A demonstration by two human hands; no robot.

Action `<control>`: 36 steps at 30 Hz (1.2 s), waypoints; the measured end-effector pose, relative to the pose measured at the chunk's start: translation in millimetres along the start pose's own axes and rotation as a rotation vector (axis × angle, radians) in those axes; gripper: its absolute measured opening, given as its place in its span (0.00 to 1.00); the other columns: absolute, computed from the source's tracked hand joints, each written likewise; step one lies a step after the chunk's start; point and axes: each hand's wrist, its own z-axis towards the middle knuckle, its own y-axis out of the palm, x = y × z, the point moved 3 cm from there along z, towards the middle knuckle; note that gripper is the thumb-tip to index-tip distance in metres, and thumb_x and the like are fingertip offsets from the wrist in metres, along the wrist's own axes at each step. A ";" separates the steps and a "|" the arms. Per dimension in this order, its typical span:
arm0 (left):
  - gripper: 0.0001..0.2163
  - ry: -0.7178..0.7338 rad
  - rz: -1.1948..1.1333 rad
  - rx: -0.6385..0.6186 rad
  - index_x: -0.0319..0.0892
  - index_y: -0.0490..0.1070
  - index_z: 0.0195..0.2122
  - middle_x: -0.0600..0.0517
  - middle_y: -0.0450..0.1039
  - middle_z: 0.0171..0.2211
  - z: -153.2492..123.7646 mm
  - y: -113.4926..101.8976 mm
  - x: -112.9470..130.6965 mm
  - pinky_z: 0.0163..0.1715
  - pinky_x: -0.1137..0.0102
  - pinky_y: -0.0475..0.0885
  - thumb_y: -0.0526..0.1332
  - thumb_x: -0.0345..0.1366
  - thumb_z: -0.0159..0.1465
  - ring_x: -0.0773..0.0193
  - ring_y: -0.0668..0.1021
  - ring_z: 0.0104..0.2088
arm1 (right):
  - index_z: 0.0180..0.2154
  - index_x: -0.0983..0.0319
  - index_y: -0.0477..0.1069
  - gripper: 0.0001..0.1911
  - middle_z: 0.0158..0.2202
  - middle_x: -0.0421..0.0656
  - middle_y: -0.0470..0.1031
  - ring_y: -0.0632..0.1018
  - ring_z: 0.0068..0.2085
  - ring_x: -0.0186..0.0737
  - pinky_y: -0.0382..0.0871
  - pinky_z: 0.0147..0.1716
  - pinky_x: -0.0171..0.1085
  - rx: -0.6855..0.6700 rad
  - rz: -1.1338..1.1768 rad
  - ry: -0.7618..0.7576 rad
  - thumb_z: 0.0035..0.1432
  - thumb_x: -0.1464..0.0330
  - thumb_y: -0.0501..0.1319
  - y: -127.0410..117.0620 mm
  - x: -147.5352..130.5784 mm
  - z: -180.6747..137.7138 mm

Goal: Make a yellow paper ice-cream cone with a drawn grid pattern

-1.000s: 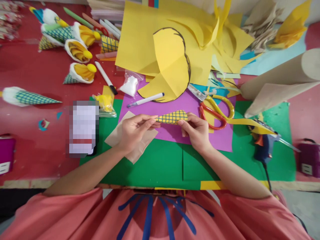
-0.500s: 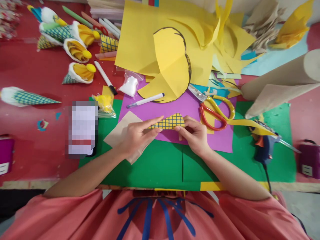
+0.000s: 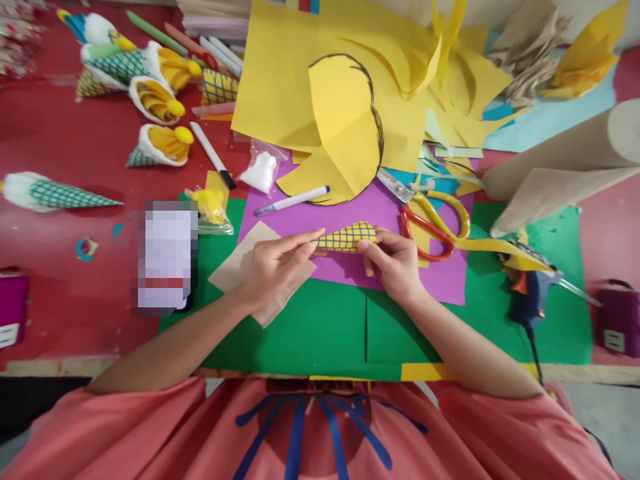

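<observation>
Between my two hands is a small paper cone (image 3: 347,237), yellow with a dark blue-green grid. My left hand (image 3: 274,268) pinches its pointed end between thumb and fingers. The wide end sits in my right hand (image 3: 393,260), thumb on the near side and fingers behind. Under my left hand lies a beige paper sheet (image 3: 234,270), partly hidden by it. Purple paper (image 3: 440,287) and green paper (image 3: 320,333) spread below both hands. Just beyond the cone rest a white marker (image 3: 293,200) and a yellow paper shape (image 3: 345,133) with a black drawn outline.
Scissors (image 3: 435,230) with red and yellow handles lie right of my hands, and a glue gun (image 3: 530,293) farther right. A phone (image 3: 167,257) is at left. Finished-looking cones (image 3: 163,145) with white rims stand at back left. A beige paper roll (image 3: 560,150) lies at back right.
The cone has shifted slightly right and tilted up at its wide end, and its pointed end looks narrower. My right hand has moved a little to the right with it.
</observation>
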 end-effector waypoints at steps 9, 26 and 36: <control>0.11 -0.093 -0.150 0.090 0.45 0.78 0.42 0.52 0.81 0.35 5.6 1.9 1.1 0.37 0.71 0.80 0.64 0.42 0.61 0.64 0.83 0.32 | 0.21 0.62 0.68 0.18 0.11 0.33 0.63 0.61 0.12 0.25 0.53 0.13 0.30 -0.013 0.037 0.066 0.51 0.57 0.67 -1.9 5.6 1.8; 0.10 0.183 0.049 0.126 0.47 0.77 0.43 0.55 0.80 0.40 3.9 -2.3 5.8 0.40 0.79 0.78 0.65 0.34 0.60 0.69 0.82 0.37 | 0.23 0.63 0.69 0.17 0.09 0.34 0.65 0.60 0.10 0.24 0.52 0.10 0.26 -0.041 0.122 0.198 0.52 0.57 0.67 -4.2 6.3 4.9; 0.10 0.402 0.211 0.185 0.49 0.77 0.42 0.57 0.81 0.37 1.8 -7.1 7.2 0.35 0.79 0.77 0.65 0.30 0.60 0.71 0.82 0.33 | 0.25 0.64 0.70 0.16 0.09 0.33 0.65 0.60 0.10 0.23 0.51 0.09 0.25 -0.122 0.168 0.250 0.53 0.59 0.67 -5.2 5.3 5.8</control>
